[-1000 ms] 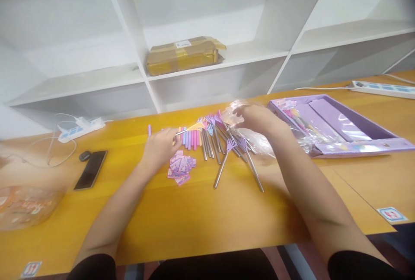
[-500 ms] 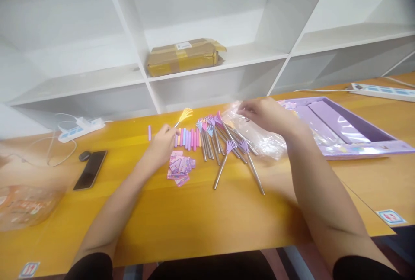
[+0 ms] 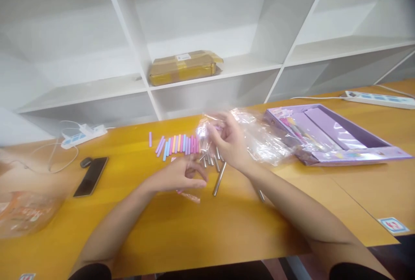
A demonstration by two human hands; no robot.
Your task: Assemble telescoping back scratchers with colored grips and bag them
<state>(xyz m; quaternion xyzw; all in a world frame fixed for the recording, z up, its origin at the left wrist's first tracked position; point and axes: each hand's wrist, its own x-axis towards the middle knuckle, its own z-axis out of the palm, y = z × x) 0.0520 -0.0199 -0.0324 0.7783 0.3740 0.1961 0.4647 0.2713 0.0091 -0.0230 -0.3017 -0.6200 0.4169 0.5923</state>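
My left hand (image 3: pixel 180 174) hovers over the small pink printed cards (image 3: pixel 192 197), mostly covering them; thumb and fingers are apart with nothing visible between them. My right hand (image 3: pixel 230 141) has curled, slightly blurred fingers on a clear plastic bag (image 3: pixel 202 129), which spreads over the back scratchers. Of those hand-headed scratchers, mainly the metal rods (image 3: pixel 219 179) show below my right hand; their coloured heads are hidden behind it and the plastic. Left of them lies a row of short coloured sticks (image 3: pixel 177 143) in purple, blue, pink and orange.
A purple open box (image 3: pixel 359 155) with plastic over its left part stands at right. A phone (image 3: pixel 90 177) and a power strip (image 3: pixel 84 136) lie at left, with an orange-printed plastic bag (image 3: pixel 27 213). A taped parcel (image 3: pixel 184 68) sits on the shelf.
My left hand has moved right and down, and the yellow back scratcher it held is out of sight. My right hand has moved left, drawing clear plastic over the scratchers.
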